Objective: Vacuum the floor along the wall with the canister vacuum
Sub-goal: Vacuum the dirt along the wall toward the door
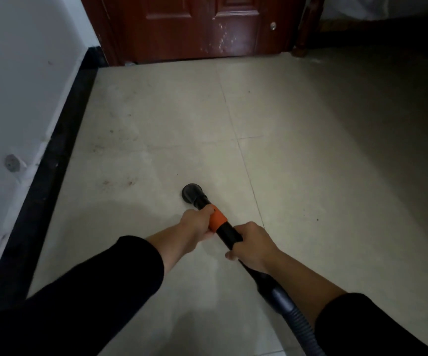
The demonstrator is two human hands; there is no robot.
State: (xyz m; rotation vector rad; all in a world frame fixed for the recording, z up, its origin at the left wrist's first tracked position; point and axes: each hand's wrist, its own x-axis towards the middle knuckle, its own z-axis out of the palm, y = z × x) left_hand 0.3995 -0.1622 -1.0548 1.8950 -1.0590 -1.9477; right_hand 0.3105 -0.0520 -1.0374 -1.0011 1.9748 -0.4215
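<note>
Both hands gripped the vacuum wand: the left hand curled round its orange collar, the right hand clamped on the black tube just behind. The round nozzle sat on the tiled floor just ahead of the left hand, apart from the black baseboard on the left. The hose trailed back under the right forearm.

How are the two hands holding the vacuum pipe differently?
The left hand grips the pipe at its orange collar, close to the round nozzle; the right hand grips its black part farther back, nearer the hose. The left hand comes from the pipe's left, the right hand from its right. Both curl round the same pipe.
</note>
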